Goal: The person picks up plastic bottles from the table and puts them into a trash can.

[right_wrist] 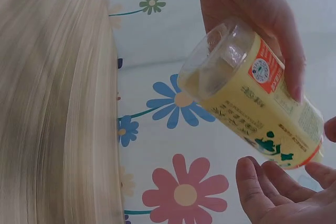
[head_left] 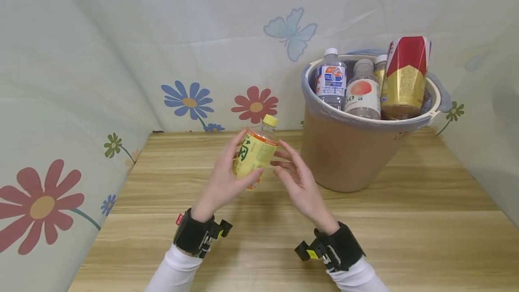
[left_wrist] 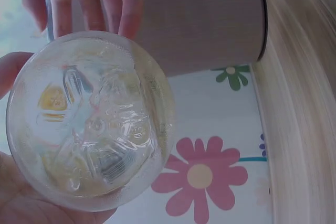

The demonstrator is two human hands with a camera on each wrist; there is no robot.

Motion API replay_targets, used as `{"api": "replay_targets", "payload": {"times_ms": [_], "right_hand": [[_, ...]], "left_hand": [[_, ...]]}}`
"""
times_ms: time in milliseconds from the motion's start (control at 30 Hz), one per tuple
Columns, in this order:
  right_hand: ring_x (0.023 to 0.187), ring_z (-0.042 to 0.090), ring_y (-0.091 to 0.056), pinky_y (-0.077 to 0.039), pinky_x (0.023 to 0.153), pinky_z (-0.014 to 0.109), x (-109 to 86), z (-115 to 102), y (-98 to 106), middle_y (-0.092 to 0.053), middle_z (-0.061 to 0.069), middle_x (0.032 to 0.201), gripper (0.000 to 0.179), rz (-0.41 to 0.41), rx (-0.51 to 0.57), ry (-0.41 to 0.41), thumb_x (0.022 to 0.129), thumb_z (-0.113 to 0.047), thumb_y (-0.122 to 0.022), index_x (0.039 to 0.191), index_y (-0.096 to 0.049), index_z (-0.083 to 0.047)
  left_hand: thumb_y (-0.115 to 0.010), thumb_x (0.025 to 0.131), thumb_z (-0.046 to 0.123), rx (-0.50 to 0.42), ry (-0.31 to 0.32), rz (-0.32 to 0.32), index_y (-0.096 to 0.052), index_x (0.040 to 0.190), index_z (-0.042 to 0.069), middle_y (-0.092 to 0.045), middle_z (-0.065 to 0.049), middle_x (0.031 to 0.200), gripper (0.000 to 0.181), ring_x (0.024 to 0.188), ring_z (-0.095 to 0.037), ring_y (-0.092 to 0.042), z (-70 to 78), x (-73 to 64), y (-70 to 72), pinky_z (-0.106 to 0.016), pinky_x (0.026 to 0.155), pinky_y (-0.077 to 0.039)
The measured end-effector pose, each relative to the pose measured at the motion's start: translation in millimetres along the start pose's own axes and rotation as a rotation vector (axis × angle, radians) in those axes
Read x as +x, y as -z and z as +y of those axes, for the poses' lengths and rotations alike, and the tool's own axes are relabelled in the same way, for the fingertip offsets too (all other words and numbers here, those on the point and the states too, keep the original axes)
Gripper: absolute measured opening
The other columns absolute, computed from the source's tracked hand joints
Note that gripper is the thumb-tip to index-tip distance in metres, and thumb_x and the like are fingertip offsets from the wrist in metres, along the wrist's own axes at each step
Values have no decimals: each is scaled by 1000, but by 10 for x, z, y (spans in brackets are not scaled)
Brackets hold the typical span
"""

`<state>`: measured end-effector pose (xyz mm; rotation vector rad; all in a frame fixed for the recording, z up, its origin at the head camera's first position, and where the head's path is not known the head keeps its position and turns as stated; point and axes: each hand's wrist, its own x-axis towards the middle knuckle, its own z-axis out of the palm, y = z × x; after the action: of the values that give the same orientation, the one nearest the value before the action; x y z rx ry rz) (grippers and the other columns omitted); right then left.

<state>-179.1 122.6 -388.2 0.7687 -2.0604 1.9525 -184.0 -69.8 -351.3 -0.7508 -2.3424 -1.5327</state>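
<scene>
A clear plastic bottle (head_left: 259,150) with a yellow label and yellow cap is held tilted above the table in my left hand (head_left: 222,179), thumb and fingers around its label. Its ribbed clear bottom (left_wrist: 94,124) faces the left wrist camera. My right hand (head_left: 299,184) is beside the bottle's right side, fingers loosely extended. In the right wrist view the right fingers (right_wrist: 278,187) lie close to the cap end; whether they touch it I cannot tell. The cap itself is mostly hidden there.
Right of the hands stands a brown bin (head_left: 344,152) lined with a bluish bag. From it stick up a blue-and-white labelled bottle (head_left: 331,80), a peach-label bottle (head_left: 363,93) and a red-and-gold container (head_left: 407,75). A flowered curtain (head_left: 202,35) rises behind the wooden table (head_left: 259,233).
</scene>
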Motion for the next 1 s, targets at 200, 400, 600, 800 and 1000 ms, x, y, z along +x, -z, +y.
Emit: {"api": "replay_targets", "payload": {"times_ms": [200, 400, 600, 800, 1000], "right_hand": [[117, 34, -50, -48, 93, 31, -6, -41, -5, -44, 19, 138, 57, -19, 31, 7, 99, -5, -43, 151, -20, -13], [123, 33, -46, -45, 97, 47, -7, -54, 15, -40, 18, 143, 61, -22, 3, 3, 99, -5, -45, 152, -17, -16], [128, 33, -41, -41, 99, 53, -6, -39, 27, -33, 16, 149, 70, -27, -32, -14, 97, -8, -49, 153, -12, -28], [121, 36, -47, -47, 92, 50, -1, -6, 22, -31, 21, 147, 83, -40, -24, -18, 93, -5, -54, 153, -1, -27], [110, 35, -55, -55, 79, 42, -7, 1, 17, -35, 20, 141, 92, -37, -5, -83, 91, -8, -60, 151, 6, -32]], "left_hand": [[-71, 83, 7, -15, 30, -13, -25, 148, 6, -45, -15, 132, 80, 99, -25, -53, 155, -28, -63, -34, 69, -52], [-65, 89, 11, -8, 4, -16, -22, 149, 5, -42, -16, 134, 74, 98, -25, -51, 156, -42, -129, -36, 71, -52], [-52, 97, 14, -43, 20, -46, -24, 149, 5, -42, -18, 134, 60, 107, -28, -53, 195, -59, -141, -42, 85, -53], [-40, 101, 11, -90, 25, -84, -30, 147, 3, -39, -18, 141, 48, 114, -34, -50, 222, -74, -118, -46, 89, -51], [-36, 103, 15, -121, 42, -104, -38, 144, 7, -40, -13, 143, 42, 118, -29, -50, 48, -65, -135, -40, 85, -53]]}}
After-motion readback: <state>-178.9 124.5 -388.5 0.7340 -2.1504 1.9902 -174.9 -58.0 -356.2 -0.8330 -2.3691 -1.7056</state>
